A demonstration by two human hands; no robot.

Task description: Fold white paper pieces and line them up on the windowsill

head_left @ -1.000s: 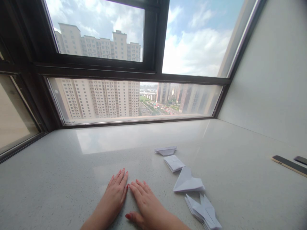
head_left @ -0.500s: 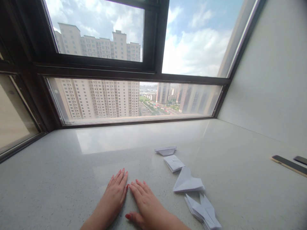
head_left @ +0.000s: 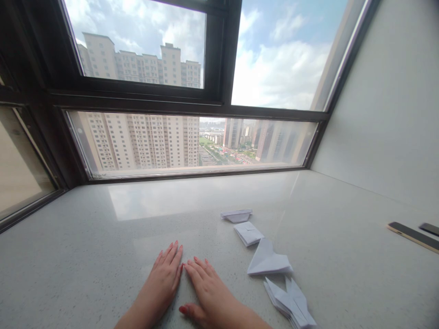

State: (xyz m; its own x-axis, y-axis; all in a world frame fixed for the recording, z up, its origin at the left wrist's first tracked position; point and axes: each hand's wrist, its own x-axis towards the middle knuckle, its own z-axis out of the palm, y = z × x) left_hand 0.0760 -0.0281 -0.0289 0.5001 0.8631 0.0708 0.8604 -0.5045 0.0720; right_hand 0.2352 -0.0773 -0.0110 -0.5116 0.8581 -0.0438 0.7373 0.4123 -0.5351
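My left hand point(head_left: 163, 278) lies flat on the speckled pale surface point(head_left: 82, 256), fingers stretched forward, holding nothing. Beside it, my right hand point(head_left: 207, 290) also rests palm down and empty, its thumb spread toward the left hand. The fingertips of the two hands come close together at the middle. To the right of my right hand, folded white papers form a slanting row: a thin boat-like one point(head_left: 237, 215) at the back, a flat squarish one point(head_left: 248, 233), a pointed one point(head_left: 269, 259), and a layered one with spikes point(head_left: 291, 302) at the front.
Two dark flat objects, one long with a tan edge point(head_left: 413, 235) and one partly cut off point(head_left: 430, 228), lie at the far right. A dark-framed window point(head_left: 192, 176) borders the surface at the back, and a white wall point(head_left: 387, 114) stands on the right.
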